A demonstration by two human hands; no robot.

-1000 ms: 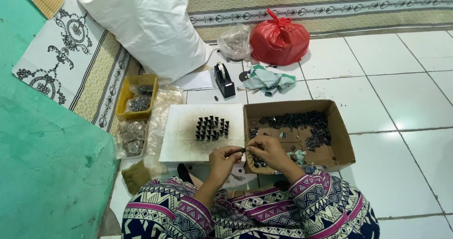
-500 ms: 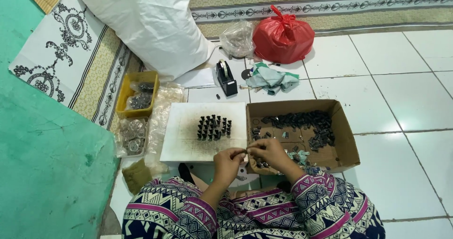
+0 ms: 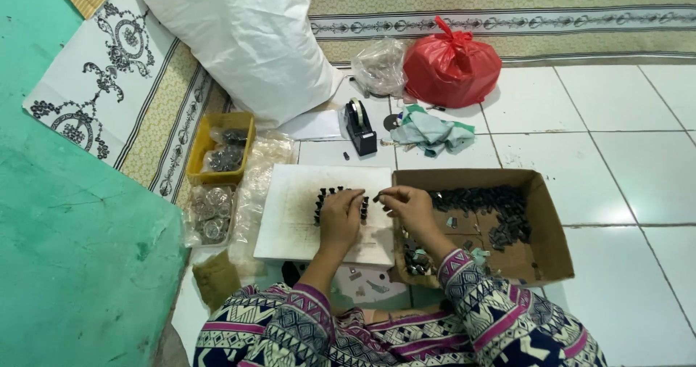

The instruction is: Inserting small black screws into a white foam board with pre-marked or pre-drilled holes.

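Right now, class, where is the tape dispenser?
In the head view, the tape dispenser stands on the floor beyond the white board, between the white sack and the crumpled cloth.

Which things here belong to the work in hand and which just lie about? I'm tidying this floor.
In use:
left hand on the cluster of small dark pieces
white board under them
right hand pinching one piece
cardboard box of loose dark pieces

Lying about:
red bag
white sack
tape dispenser
crumpled cloth
yellow tray
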